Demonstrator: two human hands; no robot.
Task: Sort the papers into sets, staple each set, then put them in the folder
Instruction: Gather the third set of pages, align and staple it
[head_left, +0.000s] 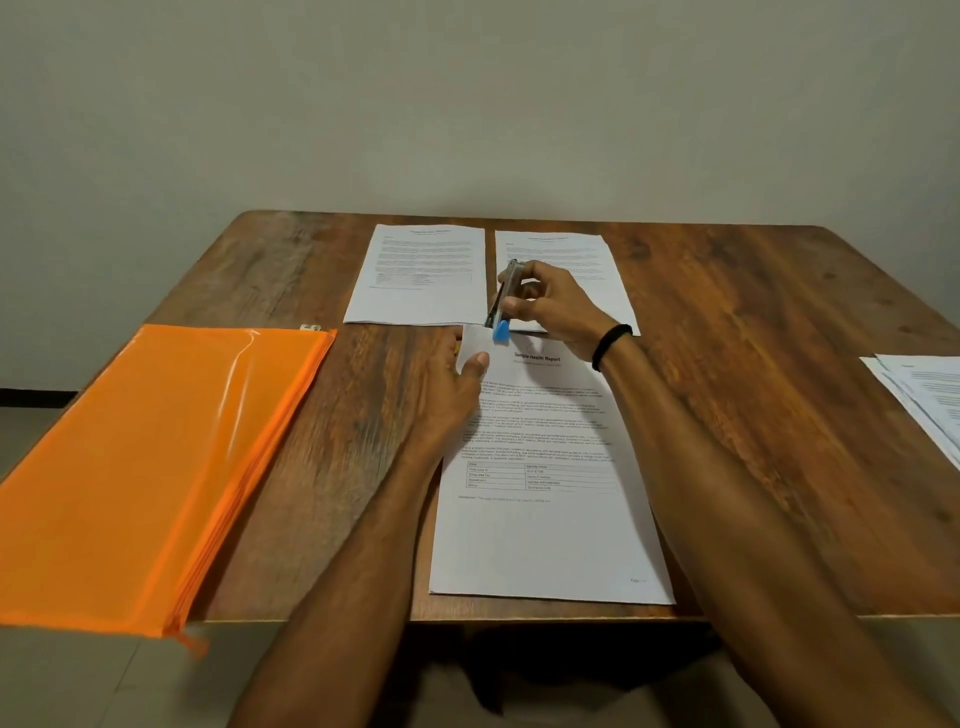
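**Head view.** The right hand (550, 306) grasps a stapler (501, 306), fingers curled round its body. The stapler's blue tip points down at the far-left corner of the report set (545, 530), a stack headed "Sample Health Report" lying lengthwise between the forearms. The left hand (447, 384) pinches that same corner, thumb on top, just beside the blue tip. The set's near edge lies just inside the near edge of the table (753, 338).

Beyond the hands, 2 printed sheets lie side by side. The left sheet (421, 275) is clear of both hands, and the right sheet (597, 260) is partly hidden by the right hand. Left of the left hand, bare wood separates the set from the orange folder (130, 457), which overhangs the table's near-left corner. Well right of the right forearm, past open wood, a fanned pile of papers (924, 400) runs out of frame. A black wristband (610, 345) circles the right wrist.
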